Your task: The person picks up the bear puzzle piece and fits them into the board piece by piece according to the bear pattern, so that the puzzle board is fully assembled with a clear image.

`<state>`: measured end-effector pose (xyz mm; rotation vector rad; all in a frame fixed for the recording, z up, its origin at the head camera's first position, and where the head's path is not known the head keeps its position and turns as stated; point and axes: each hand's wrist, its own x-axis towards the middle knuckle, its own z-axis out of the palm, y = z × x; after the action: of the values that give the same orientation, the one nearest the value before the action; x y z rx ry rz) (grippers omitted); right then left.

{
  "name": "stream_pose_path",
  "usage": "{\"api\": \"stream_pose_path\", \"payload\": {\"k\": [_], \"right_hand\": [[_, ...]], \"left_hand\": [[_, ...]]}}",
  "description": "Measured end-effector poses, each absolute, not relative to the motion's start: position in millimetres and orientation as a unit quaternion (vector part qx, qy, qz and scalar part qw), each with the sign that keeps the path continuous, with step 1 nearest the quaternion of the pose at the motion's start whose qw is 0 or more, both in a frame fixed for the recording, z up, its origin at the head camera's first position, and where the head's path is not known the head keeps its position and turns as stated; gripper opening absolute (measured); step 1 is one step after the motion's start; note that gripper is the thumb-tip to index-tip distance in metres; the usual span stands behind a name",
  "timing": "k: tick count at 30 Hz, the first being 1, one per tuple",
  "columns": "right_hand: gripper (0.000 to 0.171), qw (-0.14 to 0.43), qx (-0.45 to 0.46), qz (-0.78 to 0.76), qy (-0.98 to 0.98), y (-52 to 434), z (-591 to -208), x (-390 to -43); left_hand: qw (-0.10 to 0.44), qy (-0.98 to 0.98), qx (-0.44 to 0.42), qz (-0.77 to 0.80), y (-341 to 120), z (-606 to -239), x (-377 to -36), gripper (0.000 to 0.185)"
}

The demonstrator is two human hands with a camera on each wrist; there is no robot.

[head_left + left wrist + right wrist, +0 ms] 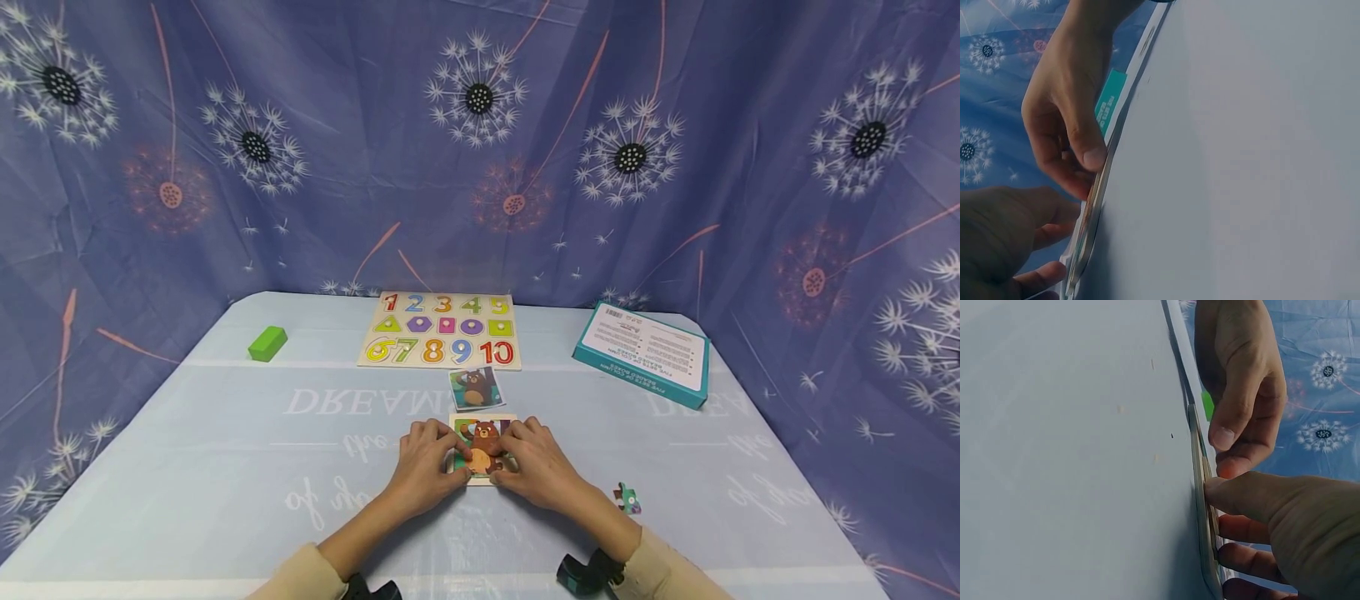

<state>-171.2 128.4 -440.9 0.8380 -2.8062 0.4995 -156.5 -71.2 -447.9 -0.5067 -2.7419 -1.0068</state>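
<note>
A small wooden bear puzzle (483, 450) lies in its tray on the table, the brown bear showing between the two hands. My left hand (423, 462) is at its left side, index fingertip on the puzzle's face and thumb by the lower edge, with a gap between them. From the right, my right hand (536, 462) touches the puzzle with thumb and fingers; in the right wrist view its thumb (1235, 495) presses on the board. Beyond the puzzle lies a bear picture card (476, 388). One loose puzzle piece (627, 498) rests right of the right forearm.
A number-and-shape board (438, 331) lies at the back. The teal box (643, 352) sits back right, and a green block (267, 343) back left. A dandelion-print curtain (360, 167) hangs behind the pale table (225, 467).
</note>
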Motion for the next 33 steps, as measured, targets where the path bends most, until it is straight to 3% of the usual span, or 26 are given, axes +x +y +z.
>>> {"api": "stream_pose_path", "payload": {"k": [33], "right_hand": [[0.018,0.097,0.279,0.176,-0.939,129.0,-444.4,-171.6]], "left_hand": [[0.100,-0.929,-0.160,-0.320,-58.8,-451.2,-155.6,0.013]]}}
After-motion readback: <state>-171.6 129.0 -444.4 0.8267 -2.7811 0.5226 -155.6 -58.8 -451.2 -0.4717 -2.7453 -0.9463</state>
